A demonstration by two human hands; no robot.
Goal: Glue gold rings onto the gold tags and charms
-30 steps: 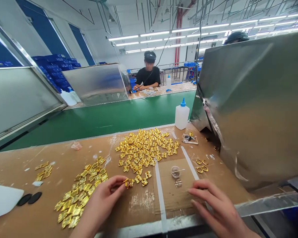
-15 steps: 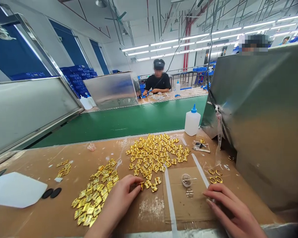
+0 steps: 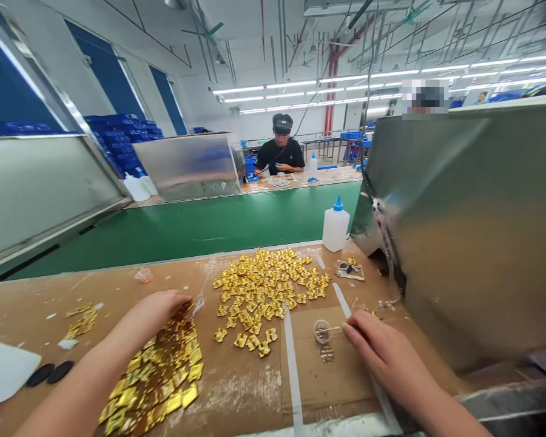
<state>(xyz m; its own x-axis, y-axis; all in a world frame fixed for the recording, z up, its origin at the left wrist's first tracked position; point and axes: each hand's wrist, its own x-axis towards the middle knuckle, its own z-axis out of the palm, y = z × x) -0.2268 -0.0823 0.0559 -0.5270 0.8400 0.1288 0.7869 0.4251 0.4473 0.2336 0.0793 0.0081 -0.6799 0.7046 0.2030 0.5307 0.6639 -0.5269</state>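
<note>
My left hand point(image 3: 170, 303) reaches over the far end of a pile of flat, shiny gold pieces point(image 3: 190, 396), its fingertips closed on a gold piece that is partly hidden by the fingers. Between the thumb and fingers of my right hand point(image 3: 377, 343) is the end of a thin cotton swab point(image 3: 335, 329). The swab's other end rests in a small clear cup point(image 3: 321, 331) on a cardboard sheet point(image 3: 309, 376). Below the cup is a round, shiny wet-looking patch point(image 3: 326, 354). A larger heap of folded gold pieces point(image 3: 268, 279) spreads across the middle of the bench.
A white bottle with a blue cap point(image 3: 336, 227) stands at the bench's far edge, before a green belt point(image 3: 236, 218). A metal panel point(image 3: 464, 230) rises on the right. Two black discs point(image 3: 50, 372) lie at left. Across the belt sits a person point(image 3: 279, 155).
My left hand has moved left from the central heap to the left pile. My right hand has moved onto the cotton swab and grips it. The view has shifted right.
</note>
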